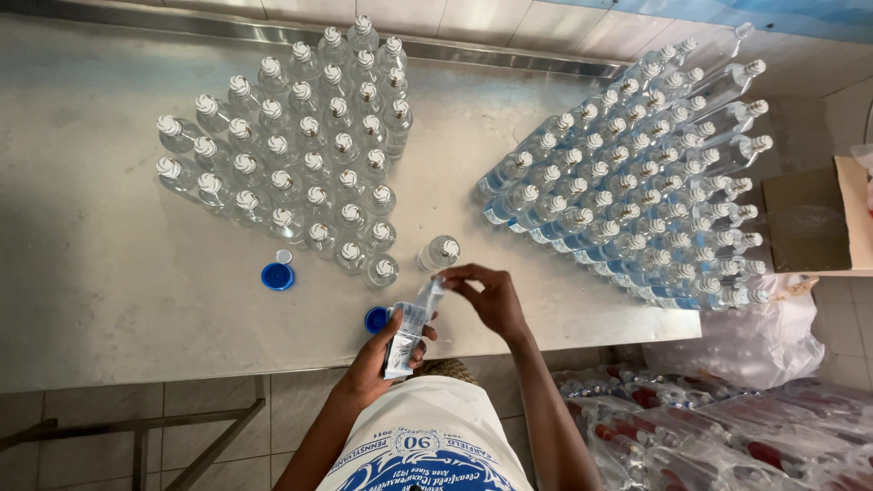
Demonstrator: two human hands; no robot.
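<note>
Left hand (386, 350) gripping a label stack (406, 338), right hand (491, 295) pinching its top; unlabelled bottles (291, 164) grouped left, blue-labelled bottles (637, 191) right on bench (91, 291).

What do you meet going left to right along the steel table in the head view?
Cluster of unlabelled clear bottles → blue cap → lone bottle → block of blue-labelled bottles → cardboard box.

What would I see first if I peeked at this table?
Bottles, lots of them: a cluster of clear bottles at the table's back left, and a bigger block of blue-labelled bottles on the right. At the near edge, the left hand holds a stack of labels, the right hand pinching the top one. Two blue caps lie nearby.
</note>
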